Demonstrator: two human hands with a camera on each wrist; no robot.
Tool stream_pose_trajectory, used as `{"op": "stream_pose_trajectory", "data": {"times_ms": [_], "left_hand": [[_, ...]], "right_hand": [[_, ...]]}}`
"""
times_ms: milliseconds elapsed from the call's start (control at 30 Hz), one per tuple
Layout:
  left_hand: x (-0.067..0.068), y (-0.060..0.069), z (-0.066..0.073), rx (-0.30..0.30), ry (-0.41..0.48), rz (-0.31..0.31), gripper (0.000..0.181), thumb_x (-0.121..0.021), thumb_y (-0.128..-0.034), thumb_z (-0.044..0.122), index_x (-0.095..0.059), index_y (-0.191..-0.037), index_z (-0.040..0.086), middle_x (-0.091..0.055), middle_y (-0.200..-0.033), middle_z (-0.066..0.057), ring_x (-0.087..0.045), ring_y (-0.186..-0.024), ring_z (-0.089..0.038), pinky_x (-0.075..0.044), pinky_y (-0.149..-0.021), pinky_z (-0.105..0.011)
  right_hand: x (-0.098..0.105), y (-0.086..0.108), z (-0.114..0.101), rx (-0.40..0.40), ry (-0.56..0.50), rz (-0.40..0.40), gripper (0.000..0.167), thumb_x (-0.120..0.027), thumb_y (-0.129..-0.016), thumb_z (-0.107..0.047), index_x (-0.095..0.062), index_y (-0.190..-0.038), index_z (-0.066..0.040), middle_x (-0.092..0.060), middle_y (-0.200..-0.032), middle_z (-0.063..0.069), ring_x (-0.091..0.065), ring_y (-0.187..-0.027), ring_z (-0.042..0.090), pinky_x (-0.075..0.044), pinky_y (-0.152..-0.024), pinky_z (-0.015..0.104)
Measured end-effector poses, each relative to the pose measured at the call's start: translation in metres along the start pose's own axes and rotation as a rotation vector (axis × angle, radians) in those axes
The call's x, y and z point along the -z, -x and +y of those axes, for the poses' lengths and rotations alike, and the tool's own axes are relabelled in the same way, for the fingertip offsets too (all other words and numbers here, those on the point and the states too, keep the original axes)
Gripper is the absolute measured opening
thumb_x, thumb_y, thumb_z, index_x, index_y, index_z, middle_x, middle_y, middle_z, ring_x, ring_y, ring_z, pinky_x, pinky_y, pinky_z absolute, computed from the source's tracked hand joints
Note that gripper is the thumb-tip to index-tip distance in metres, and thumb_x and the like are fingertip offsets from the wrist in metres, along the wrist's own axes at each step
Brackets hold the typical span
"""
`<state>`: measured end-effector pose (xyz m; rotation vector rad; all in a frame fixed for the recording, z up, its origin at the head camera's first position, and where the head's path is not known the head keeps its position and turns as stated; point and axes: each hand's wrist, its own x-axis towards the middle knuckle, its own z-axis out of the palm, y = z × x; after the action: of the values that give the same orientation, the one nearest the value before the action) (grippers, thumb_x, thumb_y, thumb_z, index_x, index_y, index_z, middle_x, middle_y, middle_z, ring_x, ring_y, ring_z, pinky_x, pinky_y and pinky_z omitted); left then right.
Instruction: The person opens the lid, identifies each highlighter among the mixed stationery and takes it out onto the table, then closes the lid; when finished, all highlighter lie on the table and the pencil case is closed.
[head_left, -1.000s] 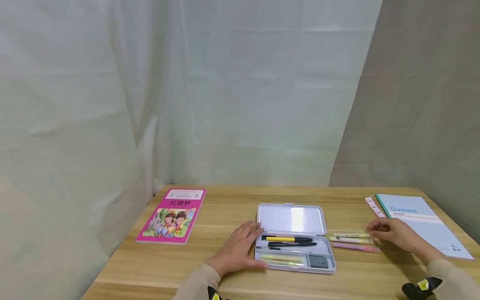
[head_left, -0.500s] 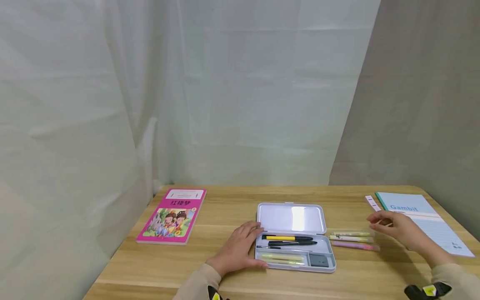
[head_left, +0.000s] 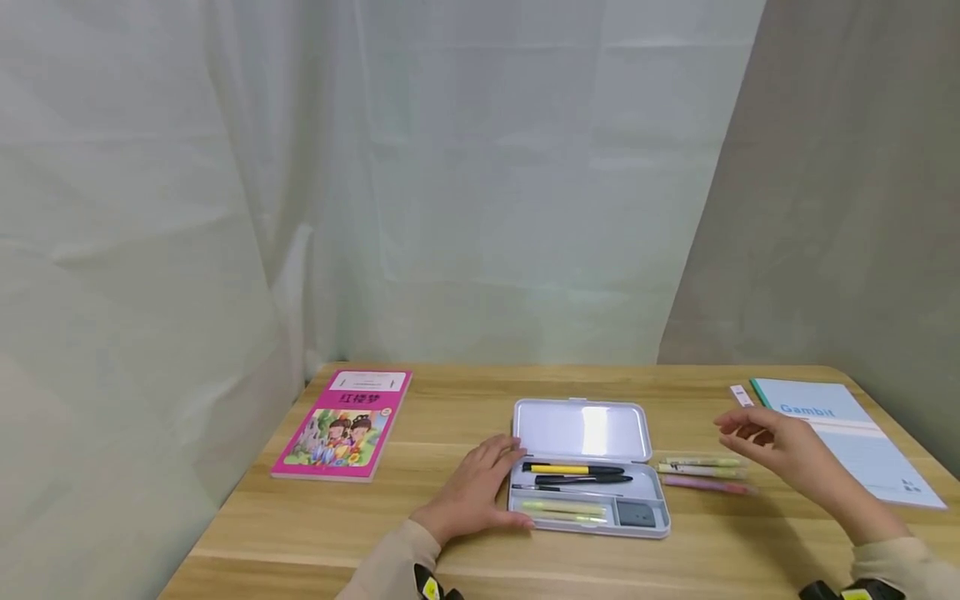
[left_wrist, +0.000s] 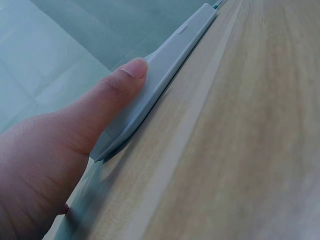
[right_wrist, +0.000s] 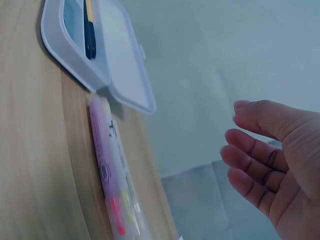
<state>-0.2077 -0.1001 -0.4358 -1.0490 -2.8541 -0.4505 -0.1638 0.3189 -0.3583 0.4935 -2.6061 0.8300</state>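
Note:
A pale pencil case [head_left: 592, 533] lies with its lid up on the wooden table. My left hand [head_left: 476, 492] grips its left end, the thumb [left_wrist: 117, 87] on the front edge and the fingers at the far left corner. Inside are a yellow-and-black pen [head_left: 566, 469], a black pen [head_left: 581, 480], a thin clear pen, yellow sticks [head_left: 562, 510] and a dark grey eraser [head_left: 636, 514]. Right of the case lie a pink-purple highlighter [right_wrist: 103, 150] and two pale yellow ones [head_left: 697, 471]. My right hand [head_left: 787, 450] hovers just beyond their right ends, fingers loosely bent, holding nothing.
A pink storybook [head_left: 341, 427] lies at the left of the table. At the right is a light blue notebook [head_left: 862, 450] marked Gambit, partly behind my right hand. A narrow white-pink strip [head_left: 741, 394] sticks out beside it. Pale curtains [head_left: 510, 208] hang behind.
My right hand has come up from the highlighters' right ends and moved slightly left, its fingers empty. The left hand stays on the pencil case.

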Motion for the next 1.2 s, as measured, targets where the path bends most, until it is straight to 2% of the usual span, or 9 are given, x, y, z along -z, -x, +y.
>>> {"op": "stream_pose_trajectory", "data": {"times_ms": [200,367,567,667,800,967,1200], "left_hand": [[0.002,0.0,-0.001,0.001,0.012,0.002,0.101,-0.059,-0.0705,0.08,-0.04,-0.146,0.016,-0.033,-0.154,0.0,-0.031,-0.143,-0.024,-0.03,-0.118,-0.047],[0.001,0.0,-0.001,0.003,0.017,0.0,0.101,-0.06,-0.0701,0.079,-0.04,-0.146,0.016,-0.033,-0.154,-0.001,-0.03,-0.143,-0.024,-0.03,-0.118,-0.047],[0.001,0.0,0.0,0.0,0.011,0.004,0.1,-0.061,-0.0701,0.078,-0.041,-0.146,0.016,-0.034,-0.154,-0.001,-0.031,-0.143,-0.024,-0.03,-0.118,-0.046],[0.002,0.001,0.0,0.005,0.01,0.001,0.099,-0.062,-0.0704,0.077,-0.041,-0.145,0.016,-0.034,-0.154,-0.001,-0.031,-0.143,-0.024,-0.03,-0.118,-0.046],[0.002,0.001,0.0,0.005,0.005,-0.003,0.099,-0.061,-0.0706,0.078,-0.041,-0.145,0.016,-0.033,-0.154,-0.001,-0.031,-0.143,-0.024,-0.03,-0.118,-0.046],[0.001,0.001,0.0,0.007,0.004,-0.003,0.099,-0.06,-0.0706,0.078,-0.041,-0.145,0.017,-0.034,-0.154,-0.001,-0.031,-0.143,-0.024,-0.03,-0.118,-0.046],[0.0,0.0,0.001,0.011,0.004,-0.007,0.099,-0.059,-0.0706,0.079,-0.04,-0.146,0.017,-0.033,-0.154,0.0,-0.031,-0.143,-0.024,-0.03,-0.119,-0.046]], "right_hand": [[-0.004,-0.001,-0.017,0.047,-0.036,-0.001,0.016,-0.07,-0.085,-0.007,-0.068,-0.099,-0.015,-0.067,-0.087,-0.011,-0.055,-0.074,-0.006,-0.048,-0.059,0.018],[-0.011,-0.001,-0.025,0.091,-0.066,-0.021,0.017,-0.071,-0.085,-0.006,-0.068,-0.098,-0.018,-0.064,-0.088,-0.017,-0.055,-0.073,-0.004,-0.047,-0.059,0.017],[-0.021,-0.002,-0.031,0.181,-0.064,-0.027,0.022,-0.076,-0.079,-0.005,-0.068,-0.095,-0.017,-0.066,-0.086,-0.01,-0.055,-0.073,-0.007,-0.047,-0.058,0.016],[-0.025,-0.003,-0.036,0.213,-0.084,-0.08,0.02,-0.076,-0.079,-0.006,-0.068,-0.095,-0.014,-0.067,-0.086,-0.002,-0.055,-0.075,-0.007,-0.048,-0.058,0.017],[-0.031,-0.002,-0.045,0.227,-0.114,-0.158,0.017,-0.075,-0.081,-0.009,-0.068,-0.096,-0.012,-0.067,-0.087,0.001,-0.054,-0.077,-0.007,-0.049,-0.059,0.019],[-0.041,-0.001,-0.054,0.221,-0.167,-0.231,0.015,-0.072,-0.084,-0.01,-0.068,-0.098,-0.008,-0.067,-0.089,0.003,-0.053,-0.078,-0.007,-0.05,-0.06,0.019],[-0.058,-0.004,-0.064,0.164,-0.24,-0.371,0.017,-0.07,-0.088,-0.018,-0.067,-0.1,-0.006,-0.066,-0.091,0.005,-0.052,-0.079,-0.006,-0.048,-0.061,0.018]]}}
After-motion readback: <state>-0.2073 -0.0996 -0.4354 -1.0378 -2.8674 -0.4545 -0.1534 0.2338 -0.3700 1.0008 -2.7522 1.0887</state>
